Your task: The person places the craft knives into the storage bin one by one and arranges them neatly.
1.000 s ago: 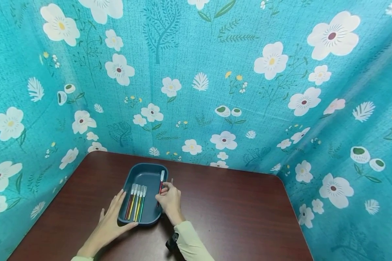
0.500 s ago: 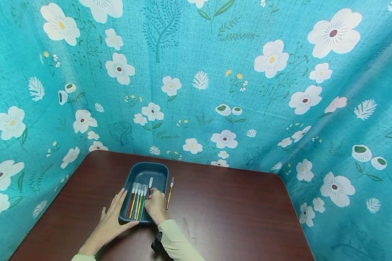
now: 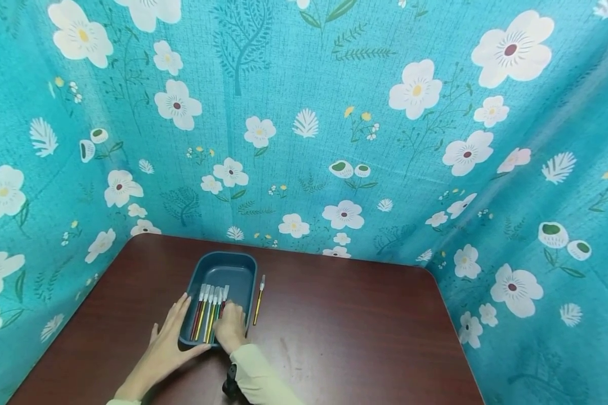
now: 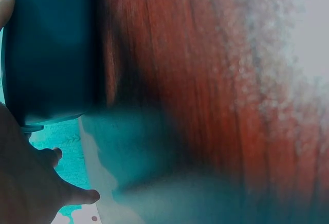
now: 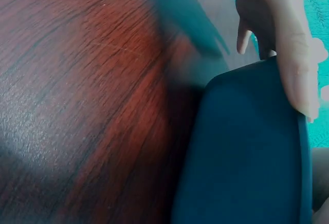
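Note:
A dark blue-grey tray [image 3: 224,257] stands on the table and holds a row of several slim craft knives [image 3: 209,312] with metallic handles and clear caps. My left hand [image 3: 163,340] holds the tray's near left corner, thumb over the near rim and fingers along the left side. Inside the tray, my right hand [image 3: 231,326] pinches a red craft knife [image 3: 224,298] at the right end of the row, beside a green one. My fingers hide its lower part. In the right wrist view, the left thumb [image 5: 298,90] lies over the tray's rim.
On the table just right of the tray lies a yellow craft knife [image 3: 258,301]. The dark brown wooden table [image 3: 344,320] extends to the right. A turquoise flowered curtain [image 3: 294,157] surrounds the table's far side and both ends.
My right hand has moved left with the red craft knife, from the tray's right side to the row. The yellow craft knife, earlier mostly hidden behind that hand, now shows. The left hand stays put.

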### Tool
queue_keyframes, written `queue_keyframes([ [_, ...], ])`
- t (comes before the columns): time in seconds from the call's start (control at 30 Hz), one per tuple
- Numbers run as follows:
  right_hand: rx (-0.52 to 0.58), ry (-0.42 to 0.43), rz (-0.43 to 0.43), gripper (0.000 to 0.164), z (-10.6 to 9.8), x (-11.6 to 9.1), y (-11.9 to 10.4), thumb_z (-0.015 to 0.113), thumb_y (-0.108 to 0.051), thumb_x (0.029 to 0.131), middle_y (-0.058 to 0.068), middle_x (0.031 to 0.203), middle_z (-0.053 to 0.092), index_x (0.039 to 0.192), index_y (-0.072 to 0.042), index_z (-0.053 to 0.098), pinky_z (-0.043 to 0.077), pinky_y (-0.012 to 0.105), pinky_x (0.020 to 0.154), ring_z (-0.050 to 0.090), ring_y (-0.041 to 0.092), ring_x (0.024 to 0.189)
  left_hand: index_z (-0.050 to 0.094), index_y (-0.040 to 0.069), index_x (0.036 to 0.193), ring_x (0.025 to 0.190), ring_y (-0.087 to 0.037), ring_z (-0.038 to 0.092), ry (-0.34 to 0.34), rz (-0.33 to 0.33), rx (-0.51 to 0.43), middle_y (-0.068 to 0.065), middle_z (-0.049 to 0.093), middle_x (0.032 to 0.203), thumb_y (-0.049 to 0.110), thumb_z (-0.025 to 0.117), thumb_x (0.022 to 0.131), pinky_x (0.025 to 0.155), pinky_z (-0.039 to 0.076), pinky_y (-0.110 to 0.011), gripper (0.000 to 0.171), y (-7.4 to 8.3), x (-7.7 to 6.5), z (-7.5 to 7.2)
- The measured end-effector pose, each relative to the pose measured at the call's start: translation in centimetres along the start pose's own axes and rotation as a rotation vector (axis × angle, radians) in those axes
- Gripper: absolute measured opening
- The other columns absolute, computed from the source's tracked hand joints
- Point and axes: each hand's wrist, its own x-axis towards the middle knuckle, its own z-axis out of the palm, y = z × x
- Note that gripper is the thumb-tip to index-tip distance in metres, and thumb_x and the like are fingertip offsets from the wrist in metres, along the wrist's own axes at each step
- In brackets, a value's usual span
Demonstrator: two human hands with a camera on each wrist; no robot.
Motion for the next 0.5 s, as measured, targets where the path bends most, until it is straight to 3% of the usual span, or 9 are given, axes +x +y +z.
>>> queue_keyframes([
  [0.1, -0.034, -0.025, 0.037, 0.023, 0.25, -0.07, -0.12, 0.074, 0.015, 0.075, 0.007, 0.068, 0.057, 0.077, -0.004, 0.061, 0.044, 0.034, 0.05, 0.056, 0.018, 0.06, 0.014, 0.016, 0.171, 0.152, -0.052, 0.023, 0.013, 0.006, 0.007, -0.02, 0.018, 0.173, 0.059, 0.089, 0.078, 0.097, 0.014, -0.095, 0.126, 0.01, -0.11, 0.04],
  [0.27, -0.094, -0.047, 0.056, 0.025, 0.46, -0.18, -0.35, 0.083, 0.008, 0.075, 0.015, 0.077, 0.066, 0.091, 0.0, 0.066, 0.053, 0.04, 0.054, 0.069, 0.03, 0.071, 0.013, 0.017, 0.171, 0.152, -0.052, 0.023, 0.013, 0.003, 0.009, -0.019, 0.017, 0.173, 0.059, 0.088, 0.079, 0.099, 0.014, -0.094, 0.126, 0.05, -0.16, -0.06],
  [0.5, -0.1, -0.09, 0.049, 0.036, 0.06, -0.05, -0.53, 0.087, 0.004, 0.078, 0.02, 0.082, 0.066, 0.107, 0.008, 0.068, 0.06, 0.044, 0.062, 0.072, 0.038, 0.077, 0.013, 0.017, 0.171, 0.154, -0.053, 0.021, 0.004, 0.002, 0.005, -0.018, 0.017, 0.174, 0.06, 0.088, 0.079, 0.101, 0.012, -0.093, 0.126, -0.09, -0.06, -0.16],
])
